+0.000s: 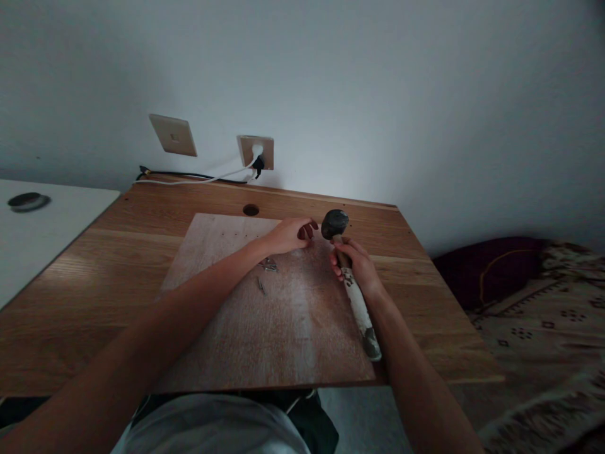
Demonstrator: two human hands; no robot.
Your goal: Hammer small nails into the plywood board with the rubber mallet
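Note:
My right hand (357,261) is wrapped round the handle of a mallet (357,302) with a dark, rounded head. The head points away from me, and the pale, worn handle slants back over the right edge of a wooden board (293,334). My left hand (290,235) rests at the far part of this board, left of the mallet head. Its fingers are curled, and whatever they may pinch is too small to make out. Several loose nails (269,265) lie on the board below my left wrist. A row of small dark marks (236,234) runs along the board's far left.
The board lies on a wooden table (108,265) with a round cable hole (251,209). Behind it, plugs and cables (208,178) hang from a wall socket (265,151). A white surface (57,233) adjoins on the left; patterned fabric (543,334) lies to the right.

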